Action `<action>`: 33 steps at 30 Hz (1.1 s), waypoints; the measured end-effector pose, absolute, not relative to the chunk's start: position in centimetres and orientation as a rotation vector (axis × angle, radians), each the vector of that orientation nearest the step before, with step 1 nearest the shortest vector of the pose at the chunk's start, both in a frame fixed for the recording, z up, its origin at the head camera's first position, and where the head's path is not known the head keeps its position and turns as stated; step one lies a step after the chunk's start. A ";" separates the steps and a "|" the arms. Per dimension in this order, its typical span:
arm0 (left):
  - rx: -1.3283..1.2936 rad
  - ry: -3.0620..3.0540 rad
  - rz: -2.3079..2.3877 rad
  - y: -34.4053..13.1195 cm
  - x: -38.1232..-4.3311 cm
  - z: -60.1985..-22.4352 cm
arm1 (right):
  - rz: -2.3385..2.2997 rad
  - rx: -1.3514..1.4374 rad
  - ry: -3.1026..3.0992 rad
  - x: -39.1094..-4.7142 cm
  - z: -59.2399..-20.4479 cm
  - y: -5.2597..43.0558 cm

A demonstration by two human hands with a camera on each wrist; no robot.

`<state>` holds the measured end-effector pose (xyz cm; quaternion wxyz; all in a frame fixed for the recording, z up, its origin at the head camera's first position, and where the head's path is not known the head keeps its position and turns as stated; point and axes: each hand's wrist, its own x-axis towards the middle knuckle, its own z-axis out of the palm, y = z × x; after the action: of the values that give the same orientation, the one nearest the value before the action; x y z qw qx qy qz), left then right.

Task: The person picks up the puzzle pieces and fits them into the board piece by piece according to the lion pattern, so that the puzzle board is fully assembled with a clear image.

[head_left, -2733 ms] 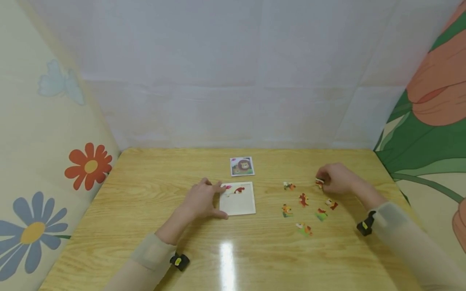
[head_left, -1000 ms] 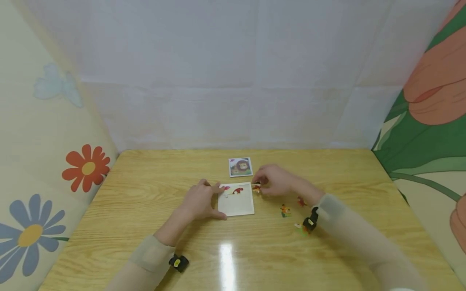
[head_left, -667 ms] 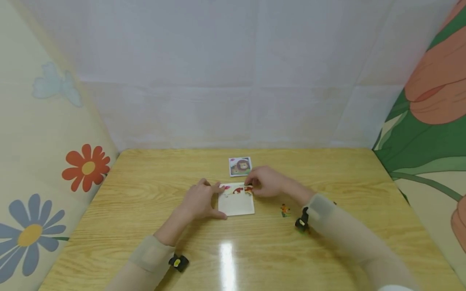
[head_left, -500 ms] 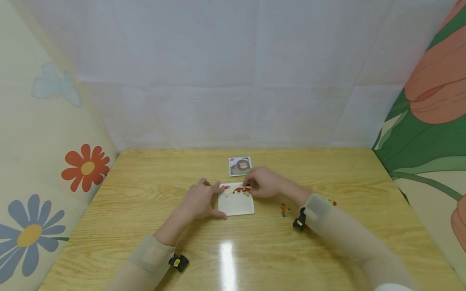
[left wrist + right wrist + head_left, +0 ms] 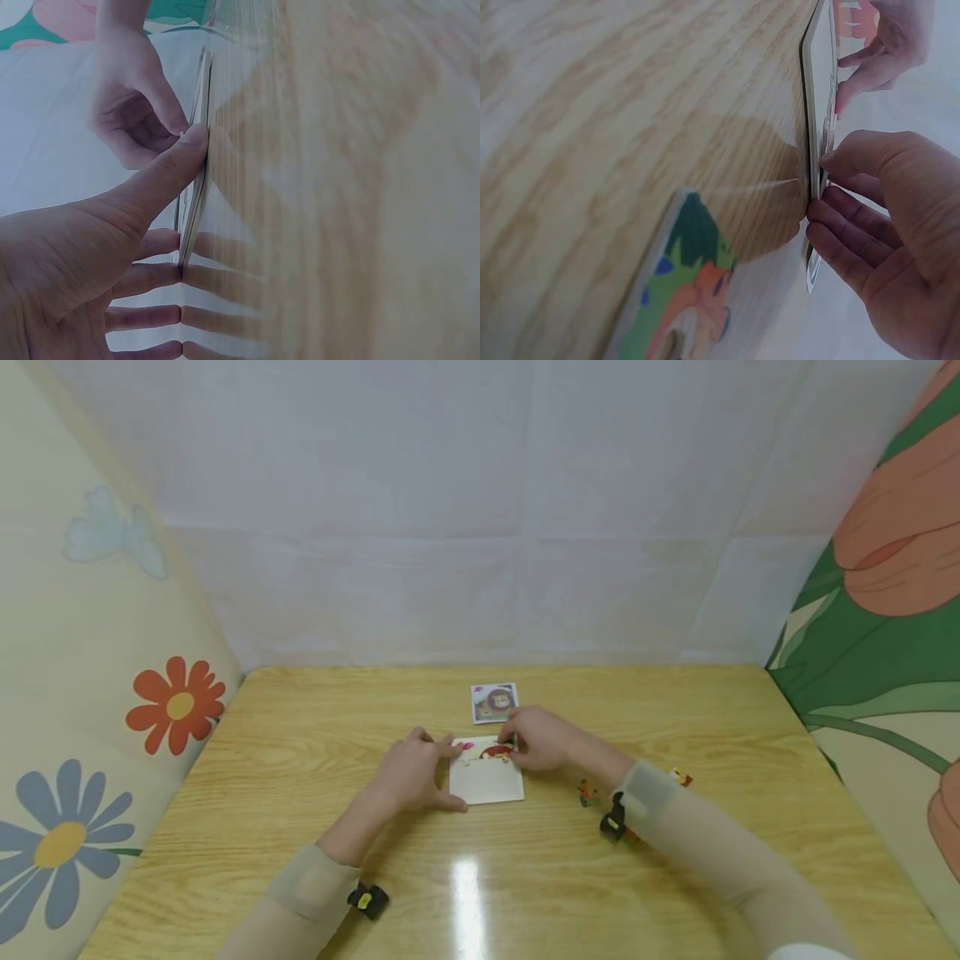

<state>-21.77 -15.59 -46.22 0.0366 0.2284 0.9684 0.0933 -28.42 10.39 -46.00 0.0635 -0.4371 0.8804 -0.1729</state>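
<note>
A square white puzzle board (image 5: 486,787) lies on the wooden table, with joined puzzle pieces (image 5: 491,752) along its far side. My left hand (image 5: 408,772) rests at the board's left side, index finger on its upper left and thumb by the near left corner. In the left wrist view, the left thumb (image 5: 169,165) lies along the board's edge. At the upper right corner my right hand (image 5: 543,739) pinches a red and white puzzle piece (image 5: 510,752), set against the joined ones. Fingers partly hide that piece.
Behind the board lies a square lion picture card (image 5: 494,703). To the right are loose pieces, one orange and green (image 5: 586,793), another yellow and red (image 5: 681,777). My right forearm covers others. A white cloth wall (image 5: 480,568) stands at the table's back.
My right hand has carried a piece leftward from the loose group to the board's upper right corner, sliding it up against the joined pieces. My left hand has stayed at the board.
</note>
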 end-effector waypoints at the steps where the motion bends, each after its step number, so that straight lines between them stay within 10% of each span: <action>1: 0.699 2.970 0.289 -15.6 -21.8 -46.2 | -0.527 -1.312 2.658 -28.4 -46.0 10.4; 33: 0.723 2.980 0.281 -15.7 -21.8 -46.3 | -0.547 -1.178 2.731 -27.7 -46.2 9.5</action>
<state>-21.83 -15.72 -46.28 0.0312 0.2345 0.9673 0.0913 -27.73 9.53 -46.20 0.0585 -0.3889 0.9015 -0.1807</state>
